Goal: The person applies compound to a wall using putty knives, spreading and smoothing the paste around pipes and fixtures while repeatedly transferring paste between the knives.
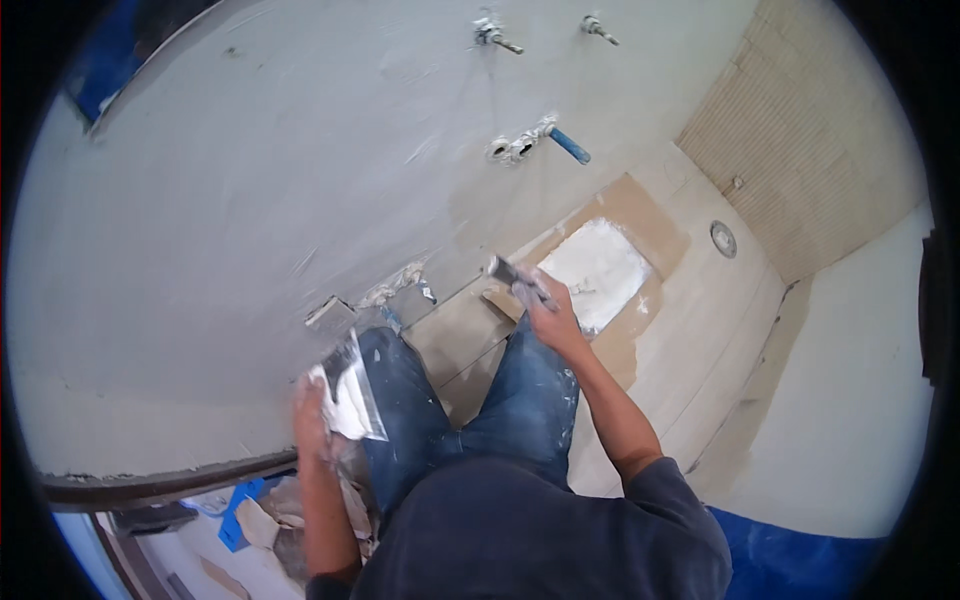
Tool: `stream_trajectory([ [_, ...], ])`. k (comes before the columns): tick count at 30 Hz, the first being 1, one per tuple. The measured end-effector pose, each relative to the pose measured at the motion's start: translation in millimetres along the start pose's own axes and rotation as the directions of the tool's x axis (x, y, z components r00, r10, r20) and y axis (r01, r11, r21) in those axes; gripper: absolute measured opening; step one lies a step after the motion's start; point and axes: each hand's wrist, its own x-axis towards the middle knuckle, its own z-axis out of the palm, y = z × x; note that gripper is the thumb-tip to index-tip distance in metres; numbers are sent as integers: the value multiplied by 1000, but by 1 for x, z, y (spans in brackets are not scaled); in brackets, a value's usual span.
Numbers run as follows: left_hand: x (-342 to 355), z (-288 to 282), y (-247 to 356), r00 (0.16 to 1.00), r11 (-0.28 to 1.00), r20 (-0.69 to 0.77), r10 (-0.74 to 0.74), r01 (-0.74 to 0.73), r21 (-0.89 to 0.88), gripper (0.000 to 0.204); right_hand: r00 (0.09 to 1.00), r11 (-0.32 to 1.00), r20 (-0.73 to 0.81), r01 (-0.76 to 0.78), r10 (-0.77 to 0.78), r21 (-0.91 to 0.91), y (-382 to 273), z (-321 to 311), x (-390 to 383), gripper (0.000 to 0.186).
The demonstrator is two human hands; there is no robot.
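Observation:
My left hand (310,415) is closed on a wide metal plastering trowel (370,372), blurred a little by motion. White paste (350,405) lies heaped on its blade, beside my left knee; its handle is hidden. Over my right knee, my right hand (552,308) grips a narrow grey hand tool (508,272), whose exact kind I cannot make out. One end of it points toward the wall. Just beyond that hand, a whitish powdery sheet or slab (597,268) rests on brown cardboard (660,228) on the floor.
Out of the grey plastered wall (250,200) stick two metal pipe stubs (497,37) and a blue pipe (570,146). Wrapped fittings (395,288) sit low near my left knee. A round drain (723,239) is set in the floor, and crumpled paper (285,510) lies lower left.

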Motion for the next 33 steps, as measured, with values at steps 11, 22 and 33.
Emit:
stream_trajectory([
  [11,-7,-27,-84,995,988,77,-69,79,-135,37,816,998,-577,5,34,65,-4,37,103,22],
  [22,-22,-39,-79,996,980,69,-60,72,-185,33,786,955,-581,-293,209,-54,-28,54,161,28],
  [33,-42,-37,-53,995,966,103,-12,38,-256,28,672,934,-740,-278,22,-225,-79,113,161,37],
])
